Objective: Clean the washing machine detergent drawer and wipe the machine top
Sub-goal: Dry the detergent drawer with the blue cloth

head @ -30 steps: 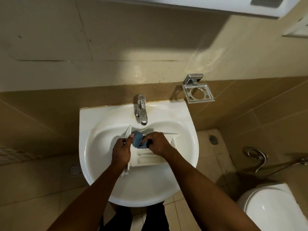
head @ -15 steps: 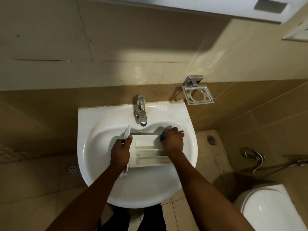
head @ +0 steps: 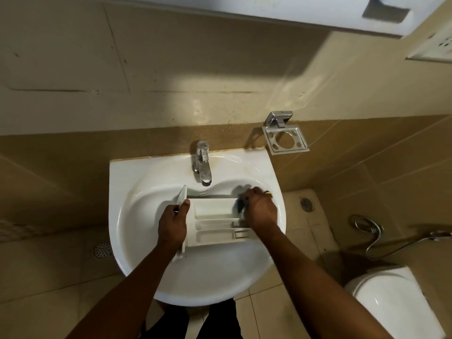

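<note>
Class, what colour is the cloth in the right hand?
Dark blue; the cloth shows best in the head view, in the right hand.

Curled left hand (head: 173,222); curled right hand (head: 260,209)

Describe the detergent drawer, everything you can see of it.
The detergent drawer looks like white plastic and lies open side up in the basin of the sink, just below the tap. Its flat front panel is at the left end, gripped by the left hand. Three long compartments run left to right, split by thin walls, with small insert pieces at their right end. The right hand presses a dark blue cloth into the rearmost compartment's right end.
</note>
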